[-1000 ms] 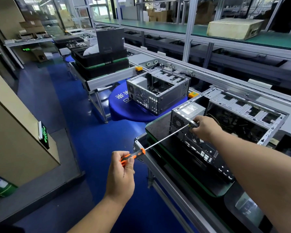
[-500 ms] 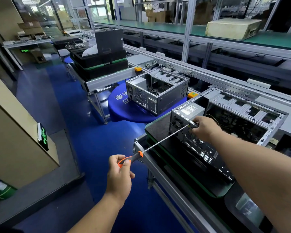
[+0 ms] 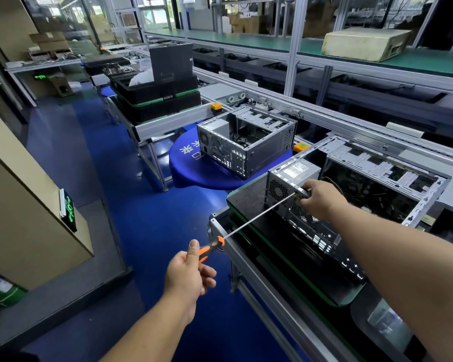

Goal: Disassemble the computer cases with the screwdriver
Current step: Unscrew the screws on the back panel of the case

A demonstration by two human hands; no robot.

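An open grey computer case (image 3: pixel 377 184) lies on a black pallet (image 3: pixel 249 197) on the conveyor, its rear panel facing me. A long screwdriver (image 3: pixel 256 218) with an orange-and-black handle reaches from lower left up to the rear panel's top edge beside the power supply (image 3: pixel 293 171). My left hand (image 3: pixel 187 273) grips the handle, thumb raised along it. My right hand (image 3: pixel 322 198) pinches the shaft tip against the case; the tip and screw are hidden under its fingers. A second open case (image 3: pixel 246 142) sits on a blue round table (image 3: pixel 194 168) farther back.
The conveyor's metal rail (image 3: pixel 246 270) runs diagonally under the screwdriver. Stacked black trays (image 3: pixel 154 97) stand on a bench behind the blue table. A beige cabinet (image 3: pixel 24 205) stands at left across the blue floor aisle. Green-topped shelving (image 3: pixel 272 43) holds a yellowed box (image 3: pixel 364 43).
My left hand has shifted its hold on the handle, the thumb now lifted and fingers rolled round it. The right hand and screwdriver tip stay at the same spot on the case.
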